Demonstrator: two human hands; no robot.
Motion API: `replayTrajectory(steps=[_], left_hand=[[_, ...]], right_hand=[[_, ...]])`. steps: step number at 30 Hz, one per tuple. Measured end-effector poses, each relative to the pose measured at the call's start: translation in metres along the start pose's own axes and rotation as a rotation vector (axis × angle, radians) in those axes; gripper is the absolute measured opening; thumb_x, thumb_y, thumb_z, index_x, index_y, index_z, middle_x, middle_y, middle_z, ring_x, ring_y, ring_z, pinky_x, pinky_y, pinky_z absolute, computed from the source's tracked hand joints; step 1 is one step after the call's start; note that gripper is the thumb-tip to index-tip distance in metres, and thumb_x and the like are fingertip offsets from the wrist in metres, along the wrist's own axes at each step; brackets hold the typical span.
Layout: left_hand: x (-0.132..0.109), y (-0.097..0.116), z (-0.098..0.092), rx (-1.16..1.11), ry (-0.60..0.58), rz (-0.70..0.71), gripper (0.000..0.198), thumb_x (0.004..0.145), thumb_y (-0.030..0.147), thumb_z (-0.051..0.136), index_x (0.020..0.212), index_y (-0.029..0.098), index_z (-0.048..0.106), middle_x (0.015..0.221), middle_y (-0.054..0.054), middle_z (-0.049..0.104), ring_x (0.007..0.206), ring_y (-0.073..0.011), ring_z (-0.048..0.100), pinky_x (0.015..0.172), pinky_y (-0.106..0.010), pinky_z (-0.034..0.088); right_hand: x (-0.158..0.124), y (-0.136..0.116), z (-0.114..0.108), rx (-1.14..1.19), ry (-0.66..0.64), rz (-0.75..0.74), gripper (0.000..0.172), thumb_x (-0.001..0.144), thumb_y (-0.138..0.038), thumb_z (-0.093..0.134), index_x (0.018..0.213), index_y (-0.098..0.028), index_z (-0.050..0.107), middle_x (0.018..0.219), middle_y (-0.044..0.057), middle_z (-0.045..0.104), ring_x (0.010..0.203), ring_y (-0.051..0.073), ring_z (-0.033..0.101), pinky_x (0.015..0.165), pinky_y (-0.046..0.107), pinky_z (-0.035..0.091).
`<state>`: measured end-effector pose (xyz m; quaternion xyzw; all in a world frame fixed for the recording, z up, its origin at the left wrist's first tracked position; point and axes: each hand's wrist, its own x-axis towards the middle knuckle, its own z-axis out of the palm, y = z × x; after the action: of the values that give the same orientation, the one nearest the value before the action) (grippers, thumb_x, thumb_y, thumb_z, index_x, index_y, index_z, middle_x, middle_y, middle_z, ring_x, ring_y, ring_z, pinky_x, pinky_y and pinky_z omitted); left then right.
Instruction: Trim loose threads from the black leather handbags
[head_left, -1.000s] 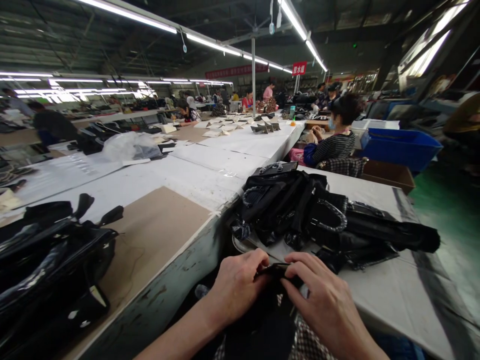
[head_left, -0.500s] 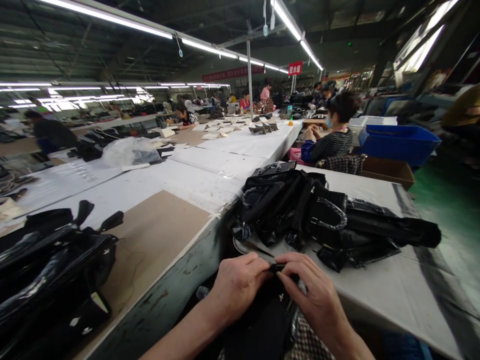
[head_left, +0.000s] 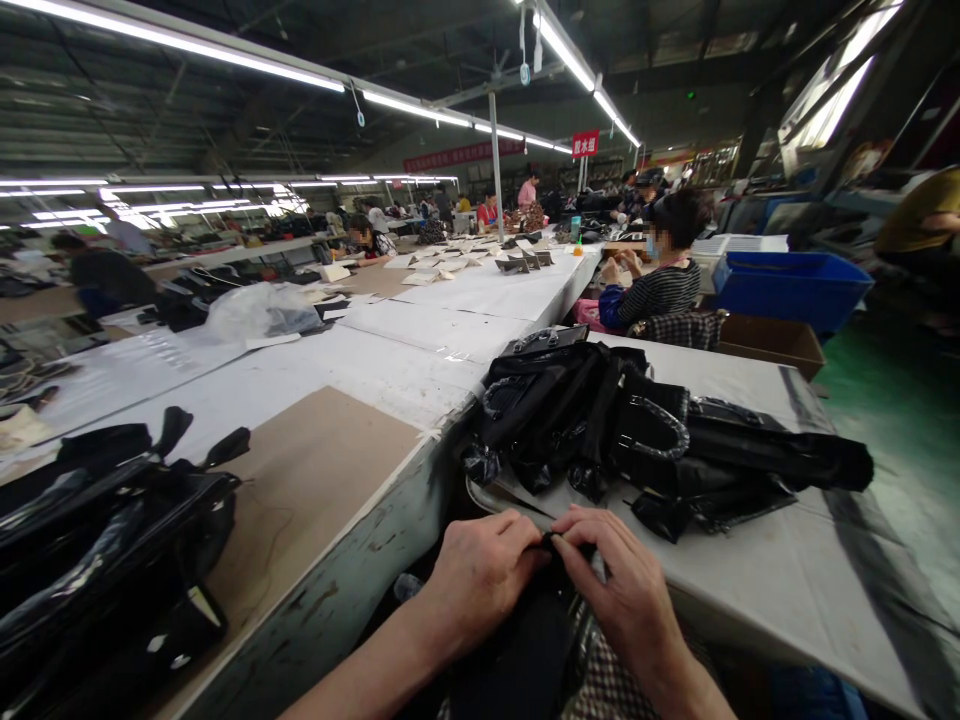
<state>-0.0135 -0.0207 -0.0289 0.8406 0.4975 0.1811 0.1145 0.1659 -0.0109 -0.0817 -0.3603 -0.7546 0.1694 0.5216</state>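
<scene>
My left hand [head_left: 480, 575] and my right hand [head_left: 622, 590] meet at the bottom centre, fingers curled and pinched on the top edge of a black bag piece [head_left: 536, 650] that hangs down toward my lap. Just beyond my fingers lies a pile of glossy black handbags [head_left: 637, 425] on the white side table [head_left: 780, 570]. How much of the black piece lies under my hands is hidden.
A long worktable [head_left: 300, 470] runs away on the left, with more black bags [head_left: 97, 540] at its near left end and paper pieces far down. A seated person in a striped top [head_left: 660, 285] works ahead. A blue bin [head_left: 791, 285] and cardboard box [head_left: 772, 340] stand at right.
My hands have drawn slightly closer together on the black piece, which shows less between them. The view has tilted a little downward.
</scene>
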Motion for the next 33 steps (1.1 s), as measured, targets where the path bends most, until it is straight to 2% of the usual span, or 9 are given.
replayTrajectory(steps=[5, 9, 12, 14, 16, 19, 23, 28, 33], left_hand=[[0.006, 0.004, -0.006, 0.009, -0.07, 0.037, 0.012, 0.093, 0.029, 0.058, 0.101, 0.02, 0.061, 0.089, -0.001, 0.072, 0.079, -0.0198, 0.069, 0.066, -0.025, 0.047], [0.008, 0.003, -0.002, 0.043, -0.029, 0.055, 0.016, 0.096, 0.021, 0.048, 0.1, 0.02, 0.064, 0.084, -0.002, 0.073, 0.075, -0.0185, 0.07, 0.065, -0.025, 0.047], [0.01, 0.003, 0.004, 0.054, 0.028, -0.016, 0.015, 0.093, 0.019, 0.05, 0.091, 0.019, 0.065, 0.08, -0.002, 0.073, 0.07, -0.0173, 0.069, 0.061, -0.023, 0.045], [0.012, 0.004, 0.003, 0.073, 0.052, -0.064, 0.016, 0.091, 0.016, 0.05, 0.082, 0.018, 0.063, 0.073, -0.002, 0.072, 0.063, -0.0167, 0.067, 0.056, -0.023, 0.041], [0.012, 0.008, -0.003, 0.096, 0.078, -0.111, 0.02, 0.089, 0.014, 0.049, 0.073, 0.017, 0.06, 0.064, -0.002, 0.068, 0.055, -0.0158, 0.063, 0.052, -0.023, 0.037], [0.007, 0.019, -0.02, 0.083, 0.108, -0.203, 0.021, 0.087, 0.012, 0.049, 0.068, 0.018, 0.057, 0.055, 0.002, 0.061, 0.049, -0.0135, 0.057, 0.05, -0.022, 0.033], [-0.008, 0.039, -0.04, -0.021, 0.113, -0.314, 0.022, 0.087, 0.016, 0.05, 0.066, 0.02, 0.056, 0.053, 0.005, 0.056, 0.049, -0.0121, 0.053, 0.052, -0.022, 0.032], [-0.019, 0.041, -0.029, 0.009, 0.049, -0.389, 0.02, 0.086, 0.013, 0.048, 0.068, 0.02, 0.053, 0.052, 0.005, 0.053, 0.05, -0.0131, 0.052, 0.055, -0.024, 0.031], [-0.019, 0.031, -0.021, 0.133, -0.04, -0.38, 0.014, 0.085, 0.015, 0.049, 0.073, 0.023, 0.051, 0.056, 0.005, 0.052, 0.056, -0.0166, 0.055, 0.057, -0.028, 0.032]], right_hand=[[0.003, 0.0, -0.005, 0.04, -0.086, 0.056, 0.013, 0.093, -0.016, 0.053, 0.082, -0.023, 0.055, 0.089, -0.001, 0.069, 0.089, 0.016, 0.066, 0.104, 0.039, 0.043], [0.004, -0.001, -0.011, 0.152, -0.2, 0.291, 0.014, 0.095, -0.029, 0.051, 0.085, -0.022, 0.057, 0.096, 0.003, 0.07, 0.092, 0.019, 0.067, 0.095, 0.038, 0.051], [0.001, -0.011, -0.014, 0.101, -0.071, 0.312, 0.011, 0.096, -0.031, 0.05, 0.1, -0.022, 0.055, 0.121, 0.009, 0.062, 0.117, 0.022, 0.058, 0.096, 0.038, 0.051], [0.0, -0.02, -0.017, -0.021, 0.096, 0.204, 0.016, 0.093, -0.027, 0.055, 0.108, -0.022, 0.054, 0.132, 0.011, 0.053, 0.126, 0.024, 0.049, 0.103, 0.041, 0.045], [0.0, -0.032, -0.022, -0.054, 0.109, 0.075, 0.019, 0.094, -0.022, 0.055, 0.113, -0.023, 0.057, 0.13, 0.009, 0.055, 0.122, 0.021, 0.052, 0.102, 0.035, 0.045], [0.006, -0.048, -0.04, 0.183, -0.192, -0.044, 0.019, 0.1, -0.022, 0.045, 0.112, -0.026, 0.06, 0.105, 0.003, 0.07, 0.093, 0.014, 0.066, 0.082, 0.023, 0.053], [0.02, -0.065, -0.075, 0.352, -0.504, 0.083, 0.031, 0.104, -0.036, 0.035, 0.105, -0.028, 0.065, 0.075, -0.003, 0.074, 0.073, 0.014, 0.069, 0.072, 0.024, 0.053], [0.017, -0.07, -0.086, -0.052, -0.813, 0.116, 0.038, 0.099, -0.036, 0.047, 0.07, -0.025, 0.069, 0.063, -0.003, 0.073, 0.061, 0.016, 0.069, 0.058, 0.025, 0.048], [-0.01, -0.068, -0.06, -0.617, -0.602, -0.21, 0.026, 0.084, -0.031, 0.064, 0.06, -0.024, 0.059, 0.046, -0.001, 0.061, 0.036, 0.019, 0.056, 0.044, 0.034, 0.035]])
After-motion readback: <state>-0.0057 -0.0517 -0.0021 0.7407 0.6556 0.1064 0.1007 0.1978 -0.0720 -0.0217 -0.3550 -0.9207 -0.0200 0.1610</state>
